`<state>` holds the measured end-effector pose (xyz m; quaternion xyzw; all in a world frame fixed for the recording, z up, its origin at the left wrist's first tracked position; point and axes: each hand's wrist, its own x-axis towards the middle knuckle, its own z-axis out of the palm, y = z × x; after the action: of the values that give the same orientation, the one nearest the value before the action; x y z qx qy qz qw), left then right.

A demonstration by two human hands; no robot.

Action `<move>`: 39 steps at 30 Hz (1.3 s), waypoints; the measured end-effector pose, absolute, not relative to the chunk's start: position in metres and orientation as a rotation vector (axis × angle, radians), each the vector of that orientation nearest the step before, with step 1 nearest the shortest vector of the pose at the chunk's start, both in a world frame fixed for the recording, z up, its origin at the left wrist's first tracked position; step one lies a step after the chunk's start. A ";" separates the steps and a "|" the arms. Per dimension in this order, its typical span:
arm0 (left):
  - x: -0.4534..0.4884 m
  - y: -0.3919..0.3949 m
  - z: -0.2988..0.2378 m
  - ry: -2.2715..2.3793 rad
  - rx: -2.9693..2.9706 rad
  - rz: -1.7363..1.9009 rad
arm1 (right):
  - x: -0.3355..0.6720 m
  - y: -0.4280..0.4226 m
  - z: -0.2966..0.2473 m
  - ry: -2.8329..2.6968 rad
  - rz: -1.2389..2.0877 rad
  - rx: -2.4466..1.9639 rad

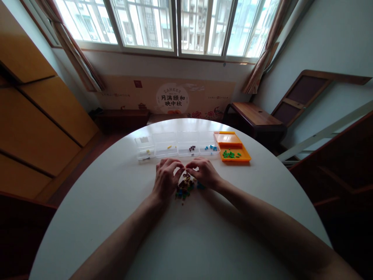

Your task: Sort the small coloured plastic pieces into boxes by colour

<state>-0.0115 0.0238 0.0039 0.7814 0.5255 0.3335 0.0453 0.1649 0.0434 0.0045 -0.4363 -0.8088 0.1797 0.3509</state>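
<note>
My left hand (166, 175) and my right hand (205, 171) meet fingertip to fingertip at the middle of the table. Thumb and forefinger of each are pinched together; whatever lies between them is too small to make out. Just below the fingertips, a pile of small mixed-colour building bricks (184, 188) is partly covered by both hands. Behind the hands stands a row of clear plastic boxes (165, 139). They hold a few yellow bricks (169, 147), dark brown bricks (192, 148) and blue bricks (211, 147). At the row's right end, an orange box (245, 152) with its lid up contains green bricks (229, 154).
All this rests on a round white table (110, 194). Beyond its far edge are a wooden bench or chair seat (253, 113) on the right and a printed cardboard panel (201, 93) under the window. A wooden cabinet (43, 128) stands at the left.
</note>
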 end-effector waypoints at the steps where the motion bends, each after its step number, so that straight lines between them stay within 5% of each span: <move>1: -0.012 0.024 0.004 1.629 2.368 1.012 | 0.165 0.046 0.005 -2.093 0.449 -1.130; 19: -0.019 0.026 -0.001 1.878 2.217 0.741 | 0.042 0.141 0.048 -2.175 0.419 -1.139; 39: -0.022 0.040 0.002 1.743 1.976 0.883 | 0.200 0.046 -0.005 -1.878 0.548 -1.220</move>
<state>-0.0220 0.0404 0.0019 0.6995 0.6169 0.3125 0.1802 0.1997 0.0465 -0.0054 -0.4834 -0.7445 0.2171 0.4060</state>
